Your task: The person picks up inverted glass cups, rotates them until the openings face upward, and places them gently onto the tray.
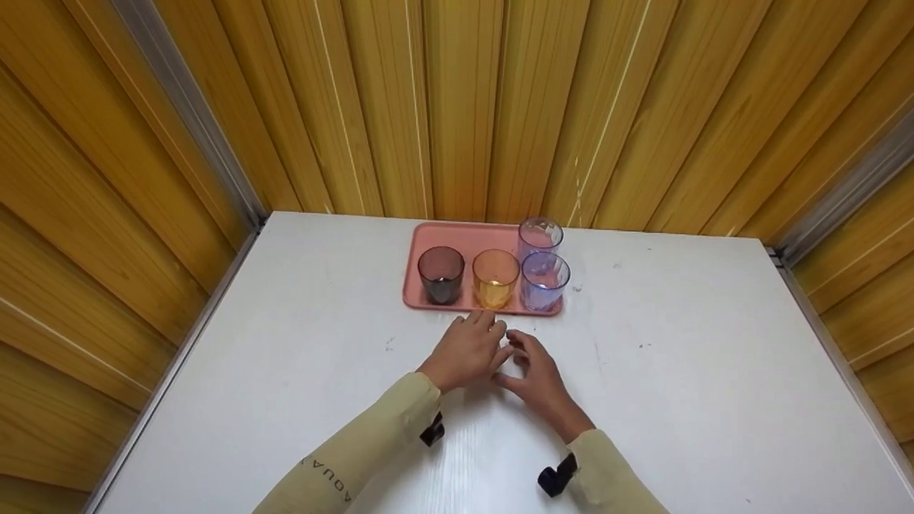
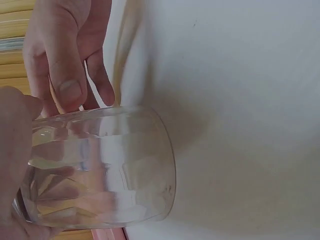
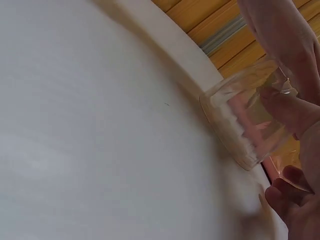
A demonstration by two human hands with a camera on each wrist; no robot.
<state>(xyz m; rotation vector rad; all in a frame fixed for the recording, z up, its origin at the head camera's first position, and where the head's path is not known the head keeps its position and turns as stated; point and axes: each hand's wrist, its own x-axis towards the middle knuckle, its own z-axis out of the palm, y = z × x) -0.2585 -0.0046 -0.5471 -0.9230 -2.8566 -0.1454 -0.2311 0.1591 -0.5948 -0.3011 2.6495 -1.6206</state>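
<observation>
My left hand (image 1: 468, 350) grips a clear, faceted drinking glass (image 2: 105, 170) by its base end. In the left wrist view this glass is turned with its rim toward the white table (image 1: 285, 343). Beside it is my right hand (image 1: 535, 375), its fingers loosely bent and its thumb near the glass wall. From the right wrist view, the right thumb (image 3: 287, 110) overlaps the glass, while the other fingers stand apart from it. Seen from the head, the hands mostly hide the glass, just in front of a pink tray (image 1: 464, 232).
Standing on the tray are a dark glass (image 1: 441, 282), an amber glass (image 1: 495, 285) and two bluish-purple glasses, one in front (image 1: 545, 289) and one behind (image 1: 540, 239). A wood-patterned wall (image 1: 464, 107) rises behind the table.
</observation>
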